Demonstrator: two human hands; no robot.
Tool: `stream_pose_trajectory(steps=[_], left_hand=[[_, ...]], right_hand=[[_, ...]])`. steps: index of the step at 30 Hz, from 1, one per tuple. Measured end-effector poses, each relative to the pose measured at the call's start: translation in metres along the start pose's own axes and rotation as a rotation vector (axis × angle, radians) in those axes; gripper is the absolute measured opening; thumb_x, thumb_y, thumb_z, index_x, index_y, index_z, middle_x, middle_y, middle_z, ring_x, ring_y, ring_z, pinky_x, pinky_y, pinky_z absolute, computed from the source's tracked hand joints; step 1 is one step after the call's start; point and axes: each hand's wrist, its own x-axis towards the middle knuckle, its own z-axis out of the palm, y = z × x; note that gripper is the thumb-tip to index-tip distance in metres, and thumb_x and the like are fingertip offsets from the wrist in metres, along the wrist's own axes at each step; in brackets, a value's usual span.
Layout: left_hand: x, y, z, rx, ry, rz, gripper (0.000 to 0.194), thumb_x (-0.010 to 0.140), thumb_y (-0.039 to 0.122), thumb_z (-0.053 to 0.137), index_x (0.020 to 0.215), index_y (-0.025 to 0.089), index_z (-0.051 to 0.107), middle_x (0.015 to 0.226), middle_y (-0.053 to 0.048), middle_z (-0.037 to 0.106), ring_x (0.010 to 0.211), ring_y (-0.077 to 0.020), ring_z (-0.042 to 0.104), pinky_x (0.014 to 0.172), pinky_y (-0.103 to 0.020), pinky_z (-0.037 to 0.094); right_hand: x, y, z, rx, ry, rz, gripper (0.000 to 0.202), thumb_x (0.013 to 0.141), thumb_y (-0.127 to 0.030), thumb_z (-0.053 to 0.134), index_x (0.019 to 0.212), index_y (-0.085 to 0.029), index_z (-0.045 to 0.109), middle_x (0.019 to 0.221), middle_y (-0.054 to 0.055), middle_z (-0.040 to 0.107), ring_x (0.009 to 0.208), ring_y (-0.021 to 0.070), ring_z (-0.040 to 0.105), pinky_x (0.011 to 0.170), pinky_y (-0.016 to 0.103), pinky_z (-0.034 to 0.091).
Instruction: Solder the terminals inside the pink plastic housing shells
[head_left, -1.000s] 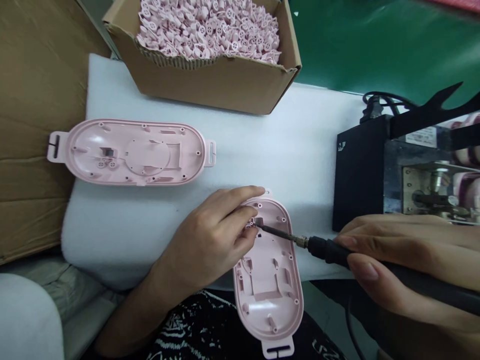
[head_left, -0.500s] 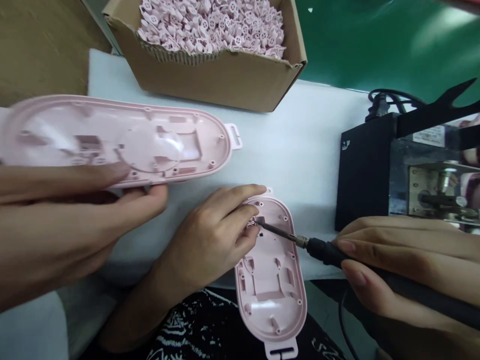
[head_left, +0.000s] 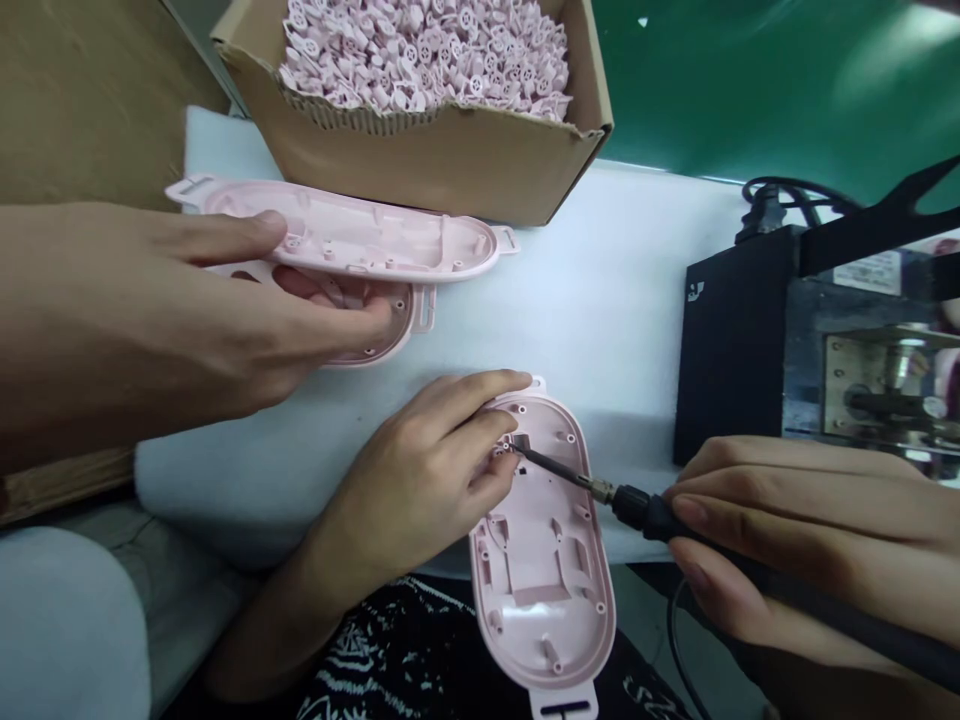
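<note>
My left hand (head_left: 420, 480) is closed on the upper left edge of a pink plastic housing shell (head_left: 532, 550), its fingertips bent over the rim near a small rectangular cutout. In my right hand (head_left: 802, 540) is a soldering iron (head_left: 637, 507), held like a pen. The iron's dark tip reaches the cutout, right beside my left fingertips; what lies under them is hidden. The shell's open inside faces up, with screw posts and ribs showing, and a slotted tab sticks out at each end.
Another person's hand (head_left: 225, 310) holds a second pink shell (head_left: 420, 240) at the left, over a third shell (head_left: 386, 345). Behind stands a cardboard box (head_left: 420, 160) full of small pink parts. A black machine (head_left: 735, 340) with a cable stands at the right on the white-covered table (head_left: 600, 290).
The other person's hand has moved up and right, and the shell it holds now sits tilted above another. My hands, my shell and the soldering iron have barely moved.
</note>
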Motion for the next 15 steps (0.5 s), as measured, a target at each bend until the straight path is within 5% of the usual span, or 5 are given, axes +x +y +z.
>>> stream_pose_trajectory(steps=[15], left_hand=[[-0.0011, -0.0019, 0.0009, 0.022, 0.001, 0.029, 0.019, 0.087, 0.005, 0.067, 0.104, 0.014, 0.068, 0.133, -0.007, 0.066, 0.119, -0.0174, 0.063, 0.105, -0.035, 0.055]], right_hand=[[-0.0069, 0.0038, -0.0031, 0.036, 0.019, 0.0, 0.008, 0.083, -0.011, 0.074, 0.084, -0.016, 0.068, 0.069, 0.003, 0.066, 0.058, 0.0134, 0.064, 0.053, 0.026, 0.059]])
